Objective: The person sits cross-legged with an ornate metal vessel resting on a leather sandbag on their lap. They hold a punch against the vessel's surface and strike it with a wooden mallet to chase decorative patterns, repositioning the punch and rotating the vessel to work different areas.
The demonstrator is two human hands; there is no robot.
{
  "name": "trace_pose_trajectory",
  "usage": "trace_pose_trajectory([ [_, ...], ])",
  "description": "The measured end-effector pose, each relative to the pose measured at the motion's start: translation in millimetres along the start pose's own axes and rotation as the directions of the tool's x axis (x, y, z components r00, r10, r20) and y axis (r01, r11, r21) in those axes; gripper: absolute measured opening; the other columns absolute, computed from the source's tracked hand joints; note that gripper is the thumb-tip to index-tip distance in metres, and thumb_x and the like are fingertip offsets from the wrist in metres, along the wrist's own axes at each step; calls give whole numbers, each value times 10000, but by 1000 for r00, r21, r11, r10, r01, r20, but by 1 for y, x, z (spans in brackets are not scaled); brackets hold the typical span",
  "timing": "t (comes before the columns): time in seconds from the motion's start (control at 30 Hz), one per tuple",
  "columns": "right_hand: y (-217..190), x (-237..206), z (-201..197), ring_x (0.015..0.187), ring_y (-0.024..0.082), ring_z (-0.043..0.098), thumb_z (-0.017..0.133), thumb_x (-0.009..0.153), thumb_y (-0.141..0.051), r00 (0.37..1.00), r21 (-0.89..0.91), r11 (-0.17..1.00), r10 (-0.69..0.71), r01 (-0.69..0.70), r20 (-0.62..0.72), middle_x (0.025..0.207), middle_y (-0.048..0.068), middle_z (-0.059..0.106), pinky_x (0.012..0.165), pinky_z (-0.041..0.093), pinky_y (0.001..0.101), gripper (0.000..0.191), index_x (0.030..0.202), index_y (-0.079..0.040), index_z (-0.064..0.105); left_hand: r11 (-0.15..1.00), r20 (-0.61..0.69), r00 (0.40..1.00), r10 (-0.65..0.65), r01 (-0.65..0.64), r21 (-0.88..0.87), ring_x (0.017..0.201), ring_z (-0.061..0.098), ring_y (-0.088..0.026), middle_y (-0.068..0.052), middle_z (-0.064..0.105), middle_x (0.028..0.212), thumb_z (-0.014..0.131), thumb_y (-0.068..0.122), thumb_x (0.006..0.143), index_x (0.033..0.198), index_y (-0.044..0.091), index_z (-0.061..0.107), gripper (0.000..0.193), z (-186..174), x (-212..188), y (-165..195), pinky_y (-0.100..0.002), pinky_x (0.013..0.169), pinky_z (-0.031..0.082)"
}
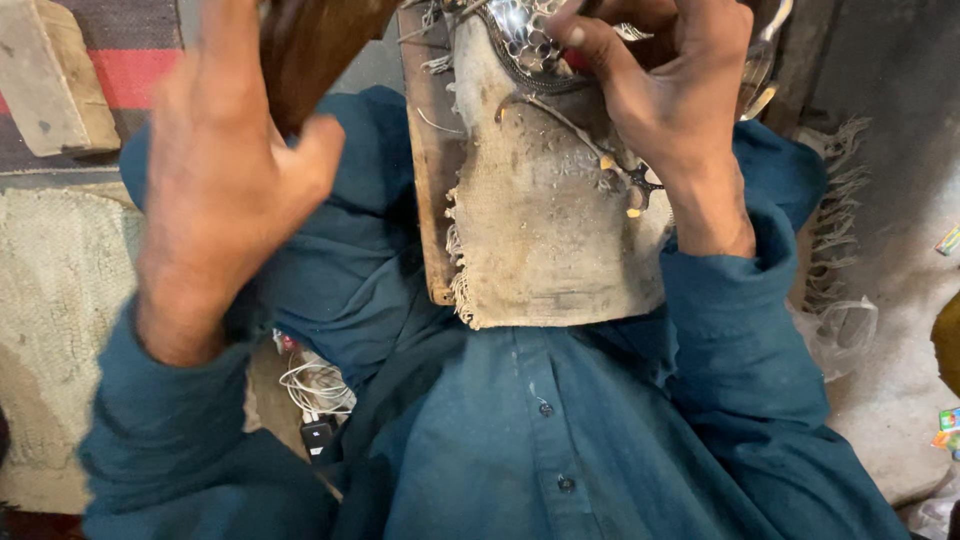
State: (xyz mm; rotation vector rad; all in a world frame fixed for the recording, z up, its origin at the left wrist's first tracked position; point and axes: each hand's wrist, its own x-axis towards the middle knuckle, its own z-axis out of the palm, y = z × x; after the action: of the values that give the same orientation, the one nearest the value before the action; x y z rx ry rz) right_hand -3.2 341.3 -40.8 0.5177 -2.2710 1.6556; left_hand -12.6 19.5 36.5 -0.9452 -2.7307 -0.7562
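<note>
Silver filigree piece [530,40] cut off at top | right hand [670,90] covers it

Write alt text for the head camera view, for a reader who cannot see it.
The person's right hand presses fingertips onto a shiny perforated silver metal piece lying on a frayed beige cloth over a brown wooden board on the lap. The left hand is raised, open and blurred, holding nothing, above dark teal sleeves.

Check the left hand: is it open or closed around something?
Open. The left hand is raised with fingers spread and blurred, gripping nothing, apart from the cloth-covered board.
</note>
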Motion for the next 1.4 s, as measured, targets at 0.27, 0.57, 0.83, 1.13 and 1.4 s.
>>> trace_pose_trajectory([
  [0.27,4,-1,0,980,191,756,696,1142,133,1000,74,997,-10,9,12,1082,150,742,881,688,300,150,1236,62,603,842,70,967,243,-247,480,955,603,-348,-154,597,1029,656,-3,874,1207,27,596,339,-22,20,-3,-436,855,453],
  [0.57,9,-3,-1,1004,208,763,722,1101,134,1000,61,998,-3,3,-8,1095,160,733,890,691,310,222,1268,55,599,922,60,977,206,-214,323,927,601,-330,-138,593,997,658,4,891,1168,30,607,283,-22,20,-13,-424,843,448],
  [0.83,9,-2,-4,969,194,763,707,1128,128,998,65,997,-53,51,21,1073,155,734,863,695,296,168,1240,51,609,941,58,982,177,-187,281,913,596,-327,-133,588,984,658,0,904,1150,29,603,254,-24,18,-11,-421,831,444],
  [1.13,7,-2,-3,1028,221,759,722,1093,136,998,-17,997,-70,70,2,1107,156,723,928,690,331,189,1224,67,606,927,40,979,202,-204,314,897,590,-324,-129,582,969,658,-3,918,1130,27,597,223,-20,22,-15,-418,818,439],
  [1.4,6,-1,-4,958,208,755,731,1098,131,1000,32,999,9,-9,10,1039,141,721,855,676,316,194,1229,57,608,920,16,975,221,-214,327,883,584,-322,-124,577,955,658,-6,930,1112,26,593,196,-15,26,-19,-415,806,435],
])
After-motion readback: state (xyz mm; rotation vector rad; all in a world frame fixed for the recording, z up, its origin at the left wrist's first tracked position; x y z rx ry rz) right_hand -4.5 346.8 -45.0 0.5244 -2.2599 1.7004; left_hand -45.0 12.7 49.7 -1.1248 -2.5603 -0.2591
